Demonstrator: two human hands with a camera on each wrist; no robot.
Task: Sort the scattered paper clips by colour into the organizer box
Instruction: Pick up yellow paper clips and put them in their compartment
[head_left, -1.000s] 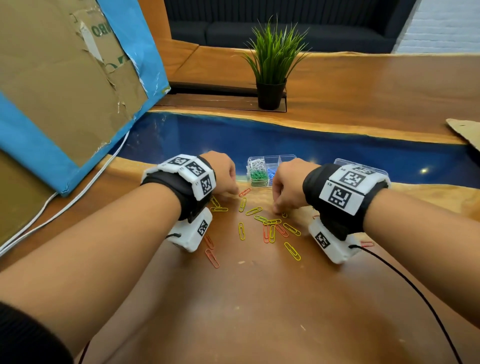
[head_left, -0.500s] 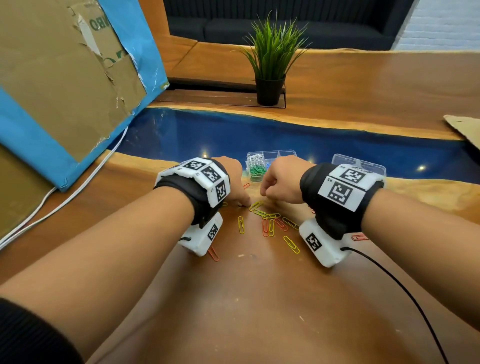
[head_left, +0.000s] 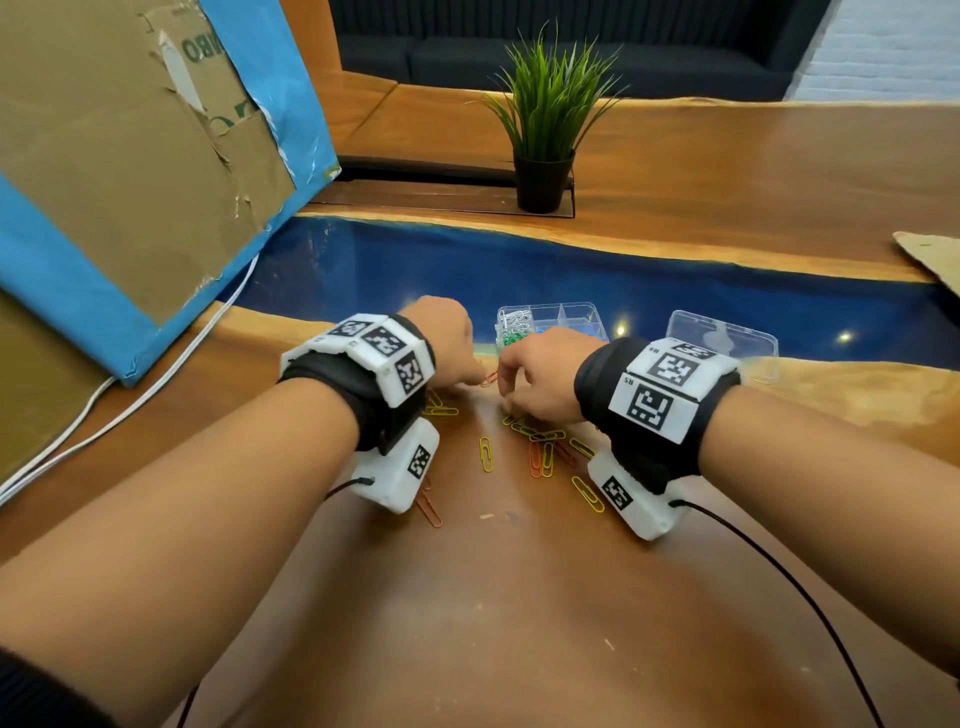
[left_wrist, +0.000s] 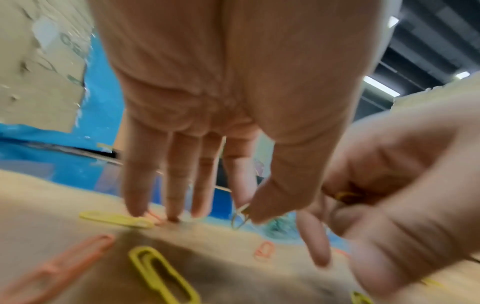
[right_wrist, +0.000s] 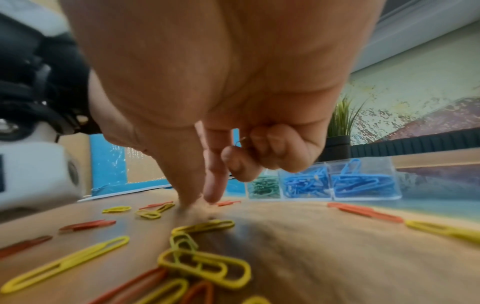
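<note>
Yellow paper clips and orange paper clips lie scattered on the wooden table in front of the clear organizer box. The box holds white, green and blue clips in separate compartments. My left hand reaches down to the table and pinches a yellow clip between thumb and forefinger. My right hand touches the table with thumb and forefinger among the clips, while its other fingers curl round yellow clips. Both hands sit close together just before the box.
The box's clear lid lies to the right of it. A blue resin strip runs behind, with a potted plant beyond. A cardboard and blue panel leans at the left, with white cables below.
Both hands have drawn closer together near the box's front. The left hand has moved right and picked a yellow clip off the table.
</note>
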